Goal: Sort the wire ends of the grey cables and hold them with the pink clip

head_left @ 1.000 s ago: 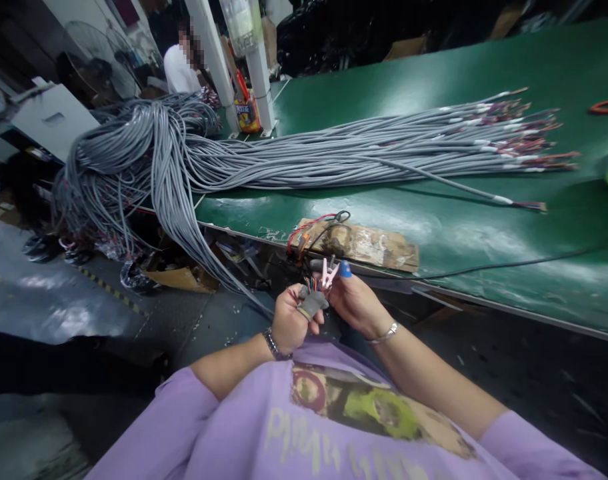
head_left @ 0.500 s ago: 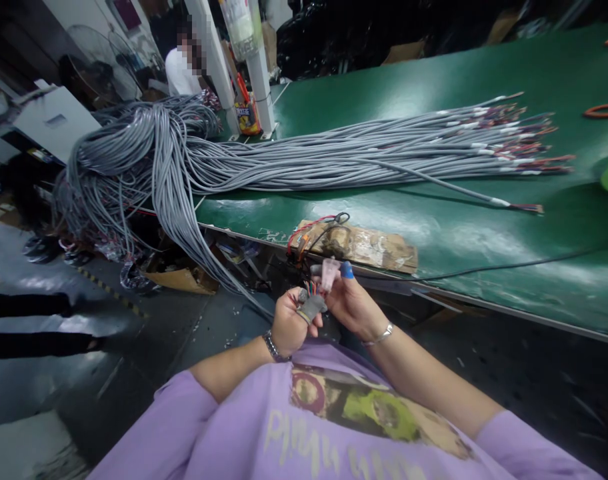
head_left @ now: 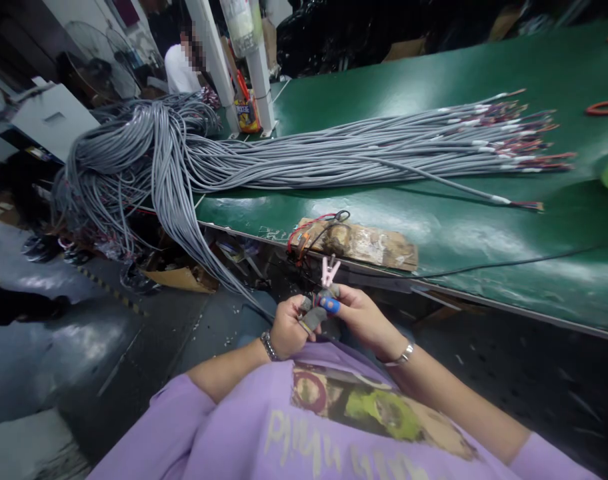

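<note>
Our left hand (head_left: 287, 329) has its fingers clenched on the grey cable (head_left: 257, 305), probably steadying it; whether our right hand (head_left: 367, 317) grasps the pink clip (head_left: 328, 277), we cannot tell.

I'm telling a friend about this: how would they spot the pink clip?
Start at the long green bench, then find the wooden board on its near edge. Just below that board in the picture, the pink clip pokes up above the right hand. Its pale forked arms set it apart from the blue finger cover beneath.
</note>
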Tool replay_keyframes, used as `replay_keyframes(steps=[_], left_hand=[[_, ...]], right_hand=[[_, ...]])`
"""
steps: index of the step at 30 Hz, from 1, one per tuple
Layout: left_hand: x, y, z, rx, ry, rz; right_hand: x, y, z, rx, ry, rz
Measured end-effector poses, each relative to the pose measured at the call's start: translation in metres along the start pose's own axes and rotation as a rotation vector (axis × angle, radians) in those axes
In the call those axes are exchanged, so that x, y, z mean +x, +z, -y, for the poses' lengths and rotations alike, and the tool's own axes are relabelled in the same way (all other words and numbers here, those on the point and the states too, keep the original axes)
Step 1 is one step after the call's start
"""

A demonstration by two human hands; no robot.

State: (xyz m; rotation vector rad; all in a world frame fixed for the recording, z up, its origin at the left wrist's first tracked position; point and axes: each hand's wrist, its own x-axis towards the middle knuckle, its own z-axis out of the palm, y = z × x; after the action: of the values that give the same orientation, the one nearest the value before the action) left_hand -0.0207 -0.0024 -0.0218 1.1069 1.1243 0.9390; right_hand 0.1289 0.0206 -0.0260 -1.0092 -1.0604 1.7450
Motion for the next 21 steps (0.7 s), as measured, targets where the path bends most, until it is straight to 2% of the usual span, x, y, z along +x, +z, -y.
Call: replay_keyframes(steps=[14, 21], left_hand=[[0.006, -0.001, 0.016, -0.136, -0.018, -0.138], [0.008, 0.006, 0.005, -0.215, -0.085, -0.197]], right_hand=[[-0.001, 0.004, 0.000, -0.048, -0.066, -0.098], [-0.002, 0.006, -0.003, -0.050, -0.100, -0.179]])
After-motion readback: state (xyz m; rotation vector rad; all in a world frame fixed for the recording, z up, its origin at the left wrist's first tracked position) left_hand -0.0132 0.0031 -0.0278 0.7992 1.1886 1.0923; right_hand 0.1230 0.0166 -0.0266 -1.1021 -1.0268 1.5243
